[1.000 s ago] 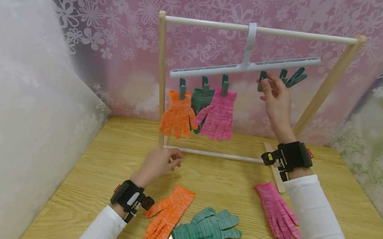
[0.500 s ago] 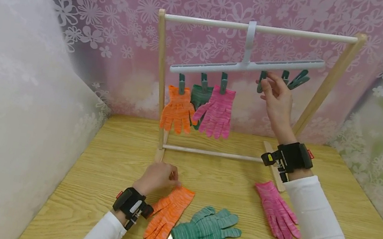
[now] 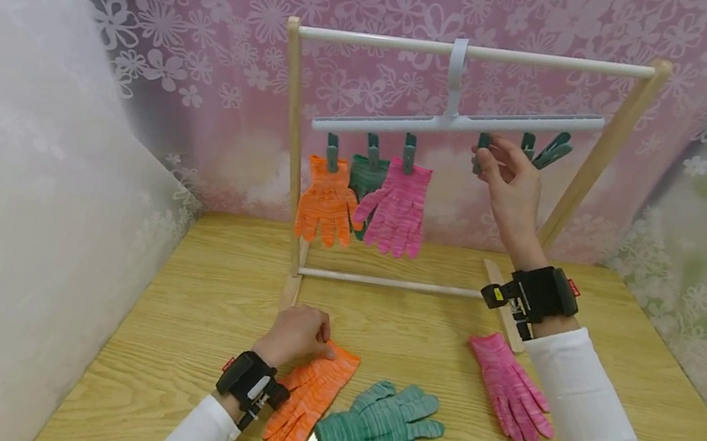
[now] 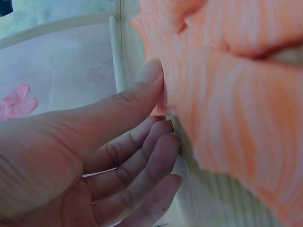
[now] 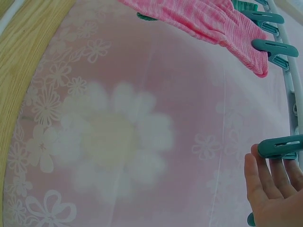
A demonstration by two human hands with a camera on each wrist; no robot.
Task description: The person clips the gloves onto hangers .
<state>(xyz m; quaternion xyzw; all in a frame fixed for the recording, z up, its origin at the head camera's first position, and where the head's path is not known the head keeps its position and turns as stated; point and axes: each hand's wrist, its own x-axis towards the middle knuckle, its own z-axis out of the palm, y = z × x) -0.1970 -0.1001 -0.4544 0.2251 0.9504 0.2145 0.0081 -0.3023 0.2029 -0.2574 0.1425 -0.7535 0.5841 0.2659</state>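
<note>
In the head view my left hand is at the cuff of an orange glove lying on the table. The left wrist view shows the thumb on the knit cuff and the fingertips at its edge, pinching it. My right hand is raised to the grey hanger, its thumb and fingers holding a green clothespin that carries no glove. Left of it, an orange glove, a dark green glove and a pink glove hang from clothespins.
A green glove and a pink glove lie on the table. The hanger tilts, right end higher, on the top rod of a wooden rack. More clothespins hang right of my right hand. Floral cloth surrounds the table.
My left hand has come down toward me from near the rack's lower rod and taken the orange glove's cuff. The hanger's right end has dipped slightly. My right hand stays at the clothespin.
</note>
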